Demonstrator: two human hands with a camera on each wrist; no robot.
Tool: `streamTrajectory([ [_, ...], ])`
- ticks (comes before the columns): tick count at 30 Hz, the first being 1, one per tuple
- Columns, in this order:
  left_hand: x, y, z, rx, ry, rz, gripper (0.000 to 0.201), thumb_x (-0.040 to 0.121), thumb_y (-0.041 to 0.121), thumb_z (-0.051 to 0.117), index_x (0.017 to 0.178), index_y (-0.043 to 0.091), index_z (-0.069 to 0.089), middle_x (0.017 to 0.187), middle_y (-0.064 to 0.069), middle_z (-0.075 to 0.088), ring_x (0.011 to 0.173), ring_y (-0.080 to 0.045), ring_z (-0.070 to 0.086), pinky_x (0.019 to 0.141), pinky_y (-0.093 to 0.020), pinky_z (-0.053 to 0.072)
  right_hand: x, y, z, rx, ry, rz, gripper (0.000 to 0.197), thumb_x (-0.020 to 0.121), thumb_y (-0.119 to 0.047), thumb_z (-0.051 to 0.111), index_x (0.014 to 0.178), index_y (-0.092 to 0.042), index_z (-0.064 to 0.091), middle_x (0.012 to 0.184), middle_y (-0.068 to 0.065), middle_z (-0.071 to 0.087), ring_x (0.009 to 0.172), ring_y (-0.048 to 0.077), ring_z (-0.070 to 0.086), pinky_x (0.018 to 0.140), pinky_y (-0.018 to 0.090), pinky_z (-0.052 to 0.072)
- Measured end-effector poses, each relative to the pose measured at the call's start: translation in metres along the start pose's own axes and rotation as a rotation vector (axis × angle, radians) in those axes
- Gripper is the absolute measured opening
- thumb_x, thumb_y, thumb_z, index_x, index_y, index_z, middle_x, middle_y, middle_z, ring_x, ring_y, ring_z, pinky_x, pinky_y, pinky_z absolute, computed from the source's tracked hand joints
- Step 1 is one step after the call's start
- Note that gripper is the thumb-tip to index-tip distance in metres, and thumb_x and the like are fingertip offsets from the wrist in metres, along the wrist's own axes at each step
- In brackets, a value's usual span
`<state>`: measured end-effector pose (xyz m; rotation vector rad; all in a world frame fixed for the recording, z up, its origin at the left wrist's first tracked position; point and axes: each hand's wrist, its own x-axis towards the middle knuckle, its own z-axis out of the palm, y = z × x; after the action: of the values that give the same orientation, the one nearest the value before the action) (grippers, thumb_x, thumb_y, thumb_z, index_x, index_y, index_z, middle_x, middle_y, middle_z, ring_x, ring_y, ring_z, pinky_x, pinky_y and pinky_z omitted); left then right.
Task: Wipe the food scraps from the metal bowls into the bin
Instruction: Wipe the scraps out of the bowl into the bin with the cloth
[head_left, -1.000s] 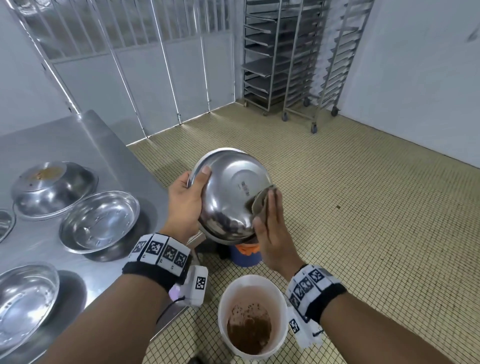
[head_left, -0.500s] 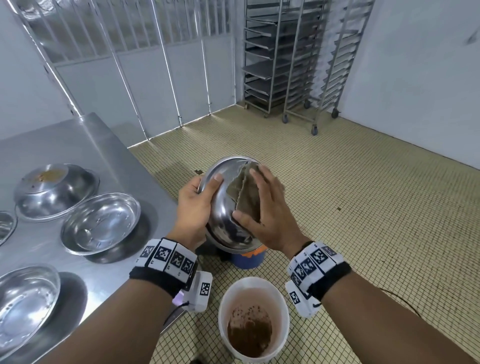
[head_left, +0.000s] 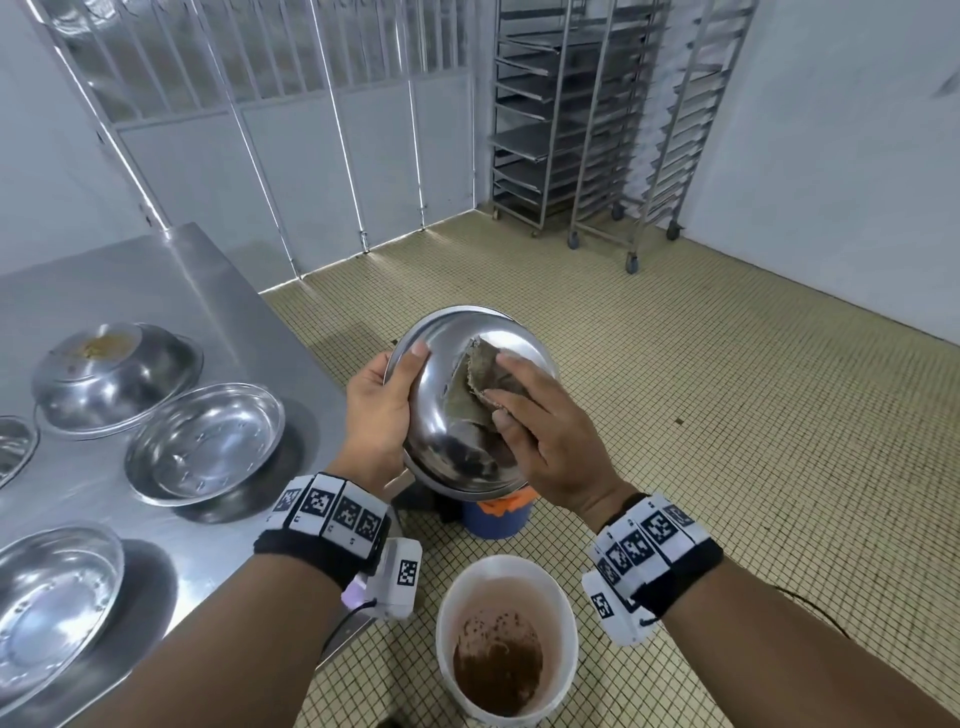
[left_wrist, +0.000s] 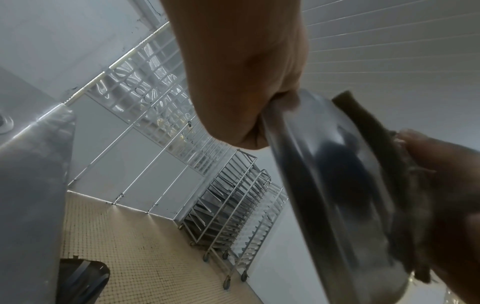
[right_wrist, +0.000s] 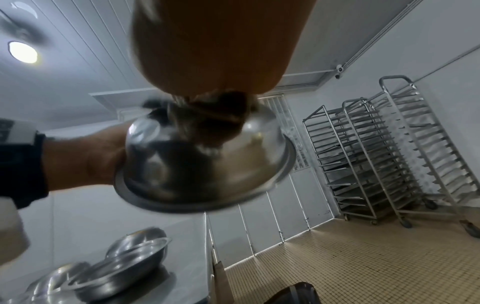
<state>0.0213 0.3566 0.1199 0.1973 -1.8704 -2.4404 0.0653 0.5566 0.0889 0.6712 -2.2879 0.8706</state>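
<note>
My left hand (head_left: 382, 410) grips the left rim of a metal bowl (head_left: 441, 415), thumb over the edge. The bowl is tilted on its side above the floor, its rounded outside towards me. My right hand (head_left: 550, 441) presses a brownish cloth (head_left: 472, 384) against that outer surface, fingers laid over it. Below stands the white bin (head_left: 441, 629) with brown scraps at its bottom. The left wrist view shows the bowl (left_wrist: 324, 185) edge-on with the cloth (left_wrist: 363, 127) behind it. In the blurred right wrist view, the cloth (right_wrist: 207, 119) is bunched on the bowl (right_wrist: 182, 174). The bowl's inside is hidden.
The steel table (head_left: 156, 291) at my left carries an upturned bowl (head_left: 114, 379) with scraps on its base and two upright bowls (head_left: 205, 441) (head_left: 52, 608). A blue bucket (head_left: 496, 522) stands under the held bowl. Wheeled tray racks (head_left: 597, 130) line the far corner of the tiled floor.
My right hand has slid the cloth from the bowl's right edge across its outer surface. The left hand has kept its grip while the bowl turned a little.
</note>
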Motion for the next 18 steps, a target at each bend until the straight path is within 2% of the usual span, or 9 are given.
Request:
streamTrajectory([
  [3,-0.001,0.0,-0.003,0.065,-0.006,0.025,0.023,0.095,0.031,0.074,0.086,0.012,0.067,0.071,-0.004,0.071,0.057,-0.017,0.064,0.054,-0.027,0.056,0.003,-0.002,-0.007,0.086,-0.038,0.102,0.037,0.105,-0.031,0.044,0.122,-0.011,0.071,0.143,-0.001,0.056,0.129,0.014,0.055,0.102,0.034,0.051],
  [6,-0.004,-0.001,-0.004,0.103,-0.004,0.035,0.024,0.096,0.029,0.072,0.086,0.009,0.065,0.062,0.002,0.066,0.05,-0.011,0.06,0.048,-0.022,0.051,0.016,-0.003,-0.019,0.077,-0.024,0.156,0.04,0.106,-0.034,0.038,0.111,-0.009,0.069,0.118,-0.006,0.06,0.103,0.009,0.057,0.087,0.027,0.051],
  [8,-0.006,-0.003,-0.004,0.116,-0.018,0.048,0.025,0.097,0.028,0.072,0.088,0.005,0.064,0.062,0.001,0.065,0.05,-0.011,0.058,0.047,-0.023,0.049,0.029,-0.002,-0.03,0.022,-0.014,0.17,0.04,0.107,-0.036,0.034,0.1,-0.011,0.064,0.092,-0.006,0.059,0.081,0.01,0.055,0.071,0.029,0.049],
  [11,-0.012,-0.002,0.0,0.149,-0.063,0.079,0.024,0.097,0.024,0.071,0.082,0.007,0.062,0.06,0.0,0.062,0.047,-0.01,0.055,0.045,-0.022,0.045,0.052,0.004,-0.047,-0.067,-0.004,0.153,0.034,0.109,-0.036,0.035,0.103,-0.015,0.062,0.068,-0.005,0.06,0.056,0.012,0.055,0.052,0.035,0.047],
  [13,-0.016,-0.001,0.003,0.162,-0.098,0.086,0.025,0.098,0.019,0.069,0.078,0.009,0.06,0.055,0.005,0.06,0.044,-0.006,0.052,0.044,-0.019,0.042,0.067,0.009,-0.056,-0.109,-0.009,0.132,0.033,0.11,-0.037,0.037,0.108,-0.016,0.062,0.065,-0.005,0.061,0.051,0.011,0.055,0.049,0.034,0.046],
  [15,-0.019,0.0,0.005,0.162,-0.14,0.083,0.024,0.099,0.016,0.067,0.077,0.008,0.059,0.052,0.007,0.059,0.042,-0.005,0.051,0.043,-0.017,0.04,0.082,0.015,-0.063,-0.142,-0.041,0.132,0.033,0.11,-0.041,0.037,0.108,-0.018,0.061,0.066,-0.004,0.062,0.053,0.012,0.056,0.052,0.035,0.046],
  [18,-0.021,0.001,0.005,0.157,-0.224,0.059,0.02,0.093,0.022,0.071,0.081,0.008,0.064,0.059,-0.001,0.066,0.046,-0.012,0.058,0.045,-0.023,0.046,0.098,0.022,-0.067,-0.197,-0.089,0.133,0.032,0.11,-0.04,0.039,0.105,-0.017,0.062,0.066,-0.005,0.061,0.055,0.015,0.056,0.053,0.036,0.046],
])
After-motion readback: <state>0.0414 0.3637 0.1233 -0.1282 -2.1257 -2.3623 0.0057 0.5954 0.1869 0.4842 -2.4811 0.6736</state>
